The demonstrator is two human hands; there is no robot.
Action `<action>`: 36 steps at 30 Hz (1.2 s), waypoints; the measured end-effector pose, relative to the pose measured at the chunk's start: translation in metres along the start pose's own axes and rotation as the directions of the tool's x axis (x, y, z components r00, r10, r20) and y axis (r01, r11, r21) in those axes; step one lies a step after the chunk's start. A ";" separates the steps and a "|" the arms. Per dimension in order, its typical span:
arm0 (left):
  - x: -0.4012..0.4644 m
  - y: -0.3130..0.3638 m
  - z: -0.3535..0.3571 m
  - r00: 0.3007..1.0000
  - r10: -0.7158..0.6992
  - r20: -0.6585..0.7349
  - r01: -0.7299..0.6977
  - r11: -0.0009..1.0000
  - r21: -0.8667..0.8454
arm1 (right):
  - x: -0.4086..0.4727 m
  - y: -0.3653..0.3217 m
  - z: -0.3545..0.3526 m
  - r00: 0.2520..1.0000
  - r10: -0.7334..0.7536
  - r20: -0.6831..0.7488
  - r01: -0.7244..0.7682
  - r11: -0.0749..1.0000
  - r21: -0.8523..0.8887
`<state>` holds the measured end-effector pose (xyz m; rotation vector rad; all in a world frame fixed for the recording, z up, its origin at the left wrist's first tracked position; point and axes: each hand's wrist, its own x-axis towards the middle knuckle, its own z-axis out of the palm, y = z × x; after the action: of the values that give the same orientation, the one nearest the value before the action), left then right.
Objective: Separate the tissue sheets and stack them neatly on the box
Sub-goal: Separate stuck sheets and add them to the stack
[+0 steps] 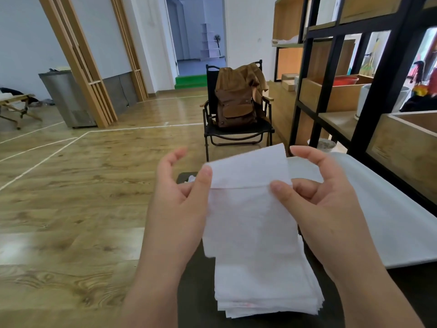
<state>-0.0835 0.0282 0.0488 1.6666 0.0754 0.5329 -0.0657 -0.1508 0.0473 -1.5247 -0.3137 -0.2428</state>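
Far left in the room stood one folding wooden cot and, beside it, one grey metal cabinet against slatted timber posts, on a wood-plank floor marked with white lines. Near the camera, two bare hands were raised over a dark table. The left hand pinched the left edge of one tissue sheet with its thumb on the front, the other fingers loosely curled and spread apart behind. That sheet was held up between the hands, its top part folded over at a crease. Below it, on the table near the person, lay one stack of tissue sheets, its edges slightly uneven; the number of sheets could not be counted. The right hand pinched the sheet's right edge at the crease, thumb in front, forefinger arched above. Farther off stood one black folding chair carrying one brown backpack. To the right lay one white box on the table, and behind it one black-framed shelf unit with wooden compartments.
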 end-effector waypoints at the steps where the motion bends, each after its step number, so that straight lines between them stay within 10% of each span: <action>1: 0.001 -0.001 -0.002 0.998 0.034 0.046 -0.036 0.999 0.032 | 0.000 0.000 -0.001 1.000 -0.013 -0.006 0.013 1.000 -0.026; 19: 0.001 -0.001 -0.012 0.970 0.182 0.159 -0.236 0.861 0.452 | 0.005 0.007 -0.010 0.981 -0.195 0.000 0.169 0.845 -0.508; 26: -0.007 0.017 -0.012 0.956 0.116 0.270 -0.123 0.992 0.011 | -0.002 -0.009 -0.010 0.984 -0.171 -0.043 0.150 0.940 -0.307; 31: -0.007 0.011 -0.008 0.944 -0.082 0.319 0.013 0.977 0.213 | -0.001 -0.008 -0.017 0.993 0.113 0.022 -0.102 0.951 -0.290; 36: -0.003 -0.009 -0.008 0.797 -0.436 0.418 0.131 0.800 0.586 | 0.003 0.016 -0.028 0.850 0.520 0.082 -0.369 0.700 -0.611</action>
<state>-0.0874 0.0364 0.0400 2.2469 0.0765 -0.2494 -0.0564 -0.1782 0.0328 -2.1962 -0.0433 0.2848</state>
